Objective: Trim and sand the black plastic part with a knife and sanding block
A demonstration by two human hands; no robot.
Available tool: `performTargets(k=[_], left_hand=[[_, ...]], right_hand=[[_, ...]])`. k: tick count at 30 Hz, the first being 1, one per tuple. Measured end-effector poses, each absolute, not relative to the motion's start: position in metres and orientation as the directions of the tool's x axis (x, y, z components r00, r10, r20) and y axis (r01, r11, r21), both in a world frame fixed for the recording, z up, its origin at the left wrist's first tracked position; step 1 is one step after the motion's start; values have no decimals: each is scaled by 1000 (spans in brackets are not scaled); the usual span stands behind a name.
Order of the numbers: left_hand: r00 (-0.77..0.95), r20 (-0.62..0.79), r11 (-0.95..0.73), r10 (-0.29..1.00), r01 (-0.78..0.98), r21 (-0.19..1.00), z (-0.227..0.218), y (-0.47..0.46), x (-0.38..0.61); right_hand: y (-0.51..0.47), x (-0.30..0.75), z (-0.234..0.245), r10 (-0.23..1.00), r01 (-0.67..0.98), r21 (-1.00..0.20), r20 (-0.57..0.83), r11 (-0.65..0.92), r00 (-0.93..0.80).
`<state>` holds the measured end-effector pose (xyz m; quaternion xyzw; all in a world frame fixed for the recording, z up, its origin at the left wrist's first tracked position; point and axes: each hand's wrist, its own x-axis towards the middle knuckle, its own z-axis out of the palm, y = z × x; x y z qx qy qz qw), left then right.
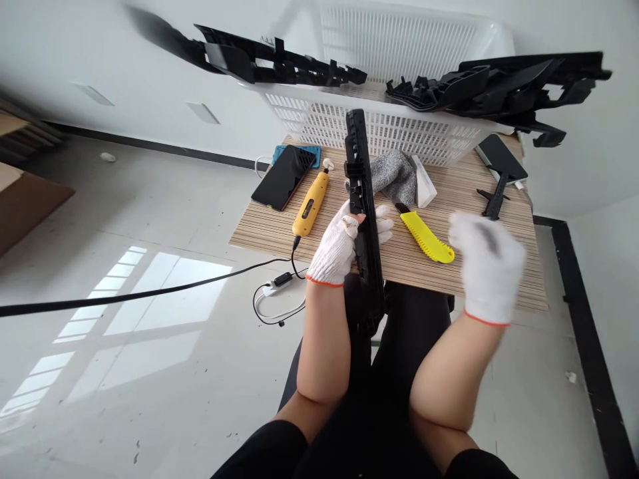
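One black trim [357, 154], left hand [338, 247] gripping

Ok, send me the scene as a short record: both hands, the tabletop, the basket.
left hand: gloved, gripping a long black plastic part that runs from the lap up over the table
right hand: gloved, blurred, grip unclear, above the table edge beside the yellow utility knife
on table: yellow rotary tool, black phone, grey knit glove, black caliper
basket: white, at the far edge, black plastic parts lying across its rim
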<state>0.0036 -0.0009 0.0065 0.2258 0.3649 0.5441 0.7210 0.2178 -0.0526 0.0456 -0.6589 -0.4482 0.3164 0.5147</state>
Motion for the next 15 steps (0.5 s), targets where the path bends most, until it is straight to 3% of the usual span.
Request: performTargets(k=[2,4,5,7,11,15], left_hand=[[134,-294,312,946,-615,724,8,-2,3],[129,-306,319,943,-606,729,10,-2,2],[135,-309,326,941,-604,727,11,-1,2],[158,-309,338,938,-609,717,13,-1,2],[166,-309,342,936,-628,699,16,-1,2],[158,-325,346,933,-651,676,18,1,0]], right_hand=[[-44,203,32,930,530,-842,105,-105,352],[-38,196,22,964,768,-627,105,-126,244],[-36,195,18,975,839,-528,81,-132,205],[-35,198,14,981,886,-438,48,-149,188],[-43,208,12,971,842,-507,39,-183,235],[-53,208,11,945,669,-720,60,-183,323]])
